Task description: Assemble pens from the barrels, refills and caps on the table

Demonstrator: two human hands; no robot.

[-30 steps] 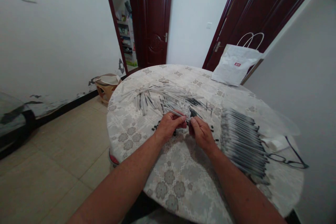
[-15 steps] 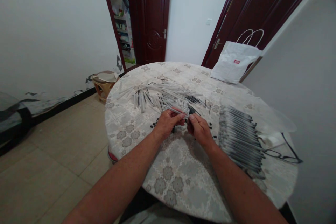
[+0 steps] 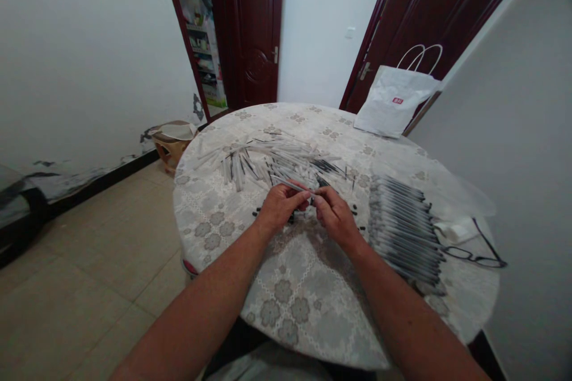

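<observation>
Over the middle of the table, my left hand (image 3: pixel 277 207) is closed round a slim translucent pen barrel (image 3: pixel 288 183), which slants from upper left down towards my right hand. My right hand (image 3: pixel 333 212) pinches at the barrel's near end; the small part between its fingertips is hidden. Beyond both hands lies a loose heap of similar pale barrels (image 3: pixel 286 155), with thin black refills (image 3: pixel 325 165) among them. Small black caps (image 3: pixel 354 208) are scattered around and under the hands. To the right, many pens (image 3: pixel 404 232) lie side by side in a neat row.
A round table with a patterned cloth (image 3: pixel 286 315) carries everything. Black-framed glasses (image 3: pixel 476 257) and a white roll (image 3: pixel 453 231) lie at the right edge. A white paper bag (image 3: pixel 395 101) stands at the back right. A wooden stool (image 3: pixel 170 146) is beyond the left edge.
My right hand has moved in closer to my left, and its fingertips now meet at the barrel's end. The view has shifted slightly.
</observation>
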